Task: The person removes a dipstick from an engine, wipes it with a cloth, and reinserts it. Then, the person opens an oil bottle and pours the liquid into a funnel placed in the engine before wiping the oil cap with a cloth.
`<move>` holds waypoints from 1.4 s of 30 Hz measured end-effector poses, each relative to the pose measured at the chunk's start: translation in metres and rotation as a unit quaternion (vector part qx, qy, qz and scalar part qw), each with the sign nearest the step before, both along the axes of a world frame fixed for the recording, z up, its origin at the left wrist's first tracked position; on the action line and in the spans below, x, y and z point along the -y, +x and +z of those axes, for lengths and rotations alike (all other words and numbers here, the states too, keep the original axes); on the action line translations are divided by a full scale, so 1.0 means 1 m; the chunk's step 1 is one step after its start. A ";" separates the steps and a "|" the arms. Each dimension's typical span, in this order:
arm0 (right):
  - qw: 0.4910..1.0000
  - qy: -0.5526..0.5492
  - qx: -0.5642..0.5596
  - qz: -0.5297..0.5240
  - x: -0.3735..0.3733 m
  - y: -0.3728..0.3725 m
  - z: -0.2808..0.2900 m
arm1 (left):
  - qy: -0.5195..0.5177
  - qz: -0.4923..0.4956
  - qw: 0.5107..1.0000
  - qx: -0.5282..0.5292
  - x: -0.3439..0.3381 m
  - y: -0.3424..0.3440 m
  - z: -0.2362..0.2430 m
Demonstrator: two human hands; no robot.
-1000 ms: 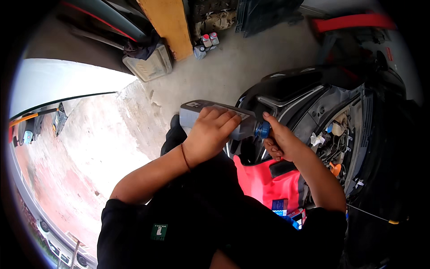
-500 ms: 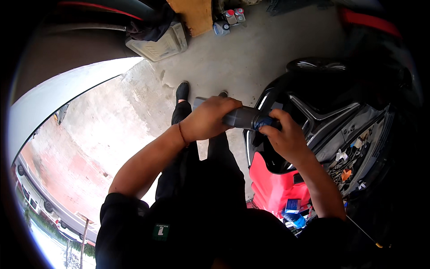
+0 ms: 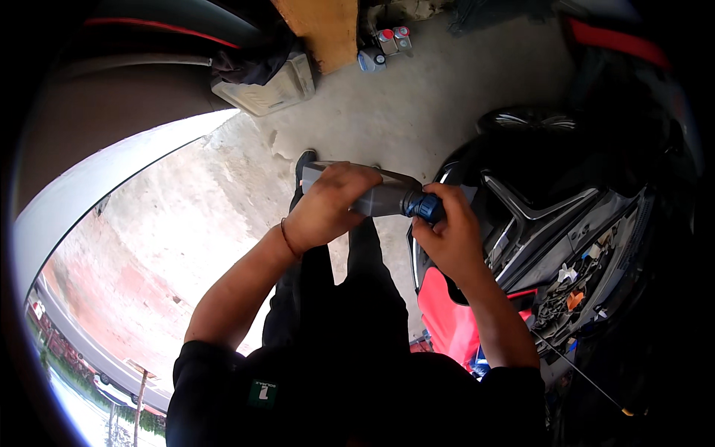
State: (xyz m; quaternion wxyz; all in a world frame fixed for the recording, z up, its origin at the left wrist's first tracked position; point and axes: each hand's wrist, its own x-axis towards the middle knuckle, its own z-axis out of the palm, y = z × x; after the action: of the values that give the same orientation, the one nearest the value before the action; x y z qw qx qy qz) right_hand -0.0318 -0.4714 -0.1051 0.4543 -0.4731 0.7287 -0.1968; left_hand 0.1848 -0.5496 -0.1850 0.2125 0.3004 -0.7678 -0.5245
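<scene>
A grey plastic bottle (image 3: 387, 200) lies sideways in the air in front of me. My left hand (image 3: 328, 205) is closed round its body from above, and the bottle's base end shows past my knuckles to the left. The blue ribbed screw cap (image 3: 425, 207) is at the bottle's right end, on the neck. My right hand (image 3: 456, 232) pinches that cap between thumb and fingers. Whether the cap is loose or tight on the neck, I cannot tell.
On my right stands a black scooter (image 3: 514, 201) beside a red panel (image 3: 447, 313). A tray of mixed small parts (image 3: 573, 298) and a long thin rod (image 3: 588, 380) are close by. Ahead are several small containers (image 3: 395, 41), a pale plastic crate (image 3: 272, 93) and a wooden board (image 3: 324, 33).
Both hands and the bottle have shifted slightly left. The right fingers have moved on the cap, so more of its blue side shows.
</scene>
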 end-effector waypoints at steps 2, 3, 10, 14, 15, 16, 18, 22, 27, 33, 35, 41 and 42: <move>0.989 -0.043 -0.063 0.128 0.008 -0.003 0.011 | -0.019 0.002 1.000 0.009 0.001 0.004 -0.003; 0.983 -0.025 -0.067 0.169 0.009 -0.005 0.016 | -0.028 -0.008 1.000 0.009 0.000 0.006 -0.005; 0.982 -0.076 -0.068 0.159 0.025 -0.022 0.021 | -0.007 0.047 0.999 0.018 0.006 0.020 -0.022; 0.977 -0.069 -0.153 0.129 0.043 0.011 -0.007 | -0.007 0.069 0.997 0.025 0.005 0.009 -0.015; 0.978 -0.060 -0.162 0.115 0.045 0.018 -0.012 | -0.015 0.079 0.996 0.031 0.005 0.007 -0.015; 0.979 -0.051 -0.170 0.101 0.046 0.023 -0.017 | -0.022 0.089 0.995 0.038 0.005 0.005 -0.015; 0.988 -0.014 -0.145 0.054 0.050 0.029 -0.015 | -0.031 0.096 0.994 0.043 0.005 0.008 -0.018; 0.995 0.022 -0.089 0.035 0.054 0.013 -0.009 | -0.009 0.101 0.995 0.020 0.012 0.016 -0.028; 0.972 0.013 -0.176 0.158 0.066 -0.003 -0.003 | -0.001 0.085 0.996 0.023 0.018 0.029 -0.034; 0.910 0.005 -0.207 0.360 0.078 0.021 -0.021 | 0.002 0.049 0.999 0.003 0.023 0.031 -0.028; 0.880 -0.053 -0.241 0.406 0.077 0.024 -0.030 | 0.000 0.042 0.999 -0.011 0.023 0.029 -0.031; 0.938 -0.020 -0.210 0.274 0.055 0.016 -0.067 | 0.017 0.070 0.997 -0.010 0.003 0.021 -0.046; 0.977 0.084 -0.143 0.133 0.049 0.016 -0.082 | -0.004 0.088 0.996 0.011 -0.005 0.016 -0.050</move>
State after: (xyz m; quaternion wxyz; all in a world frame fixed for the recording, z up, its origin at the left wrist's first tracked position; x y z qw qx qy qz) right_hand -0.0156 -0.5199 -0.1870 0.4056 -0.5488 0.7310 -0.0028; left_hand 0.2004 -0.5450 -0.2350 0.2504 0.3718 -0.7429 -0.4972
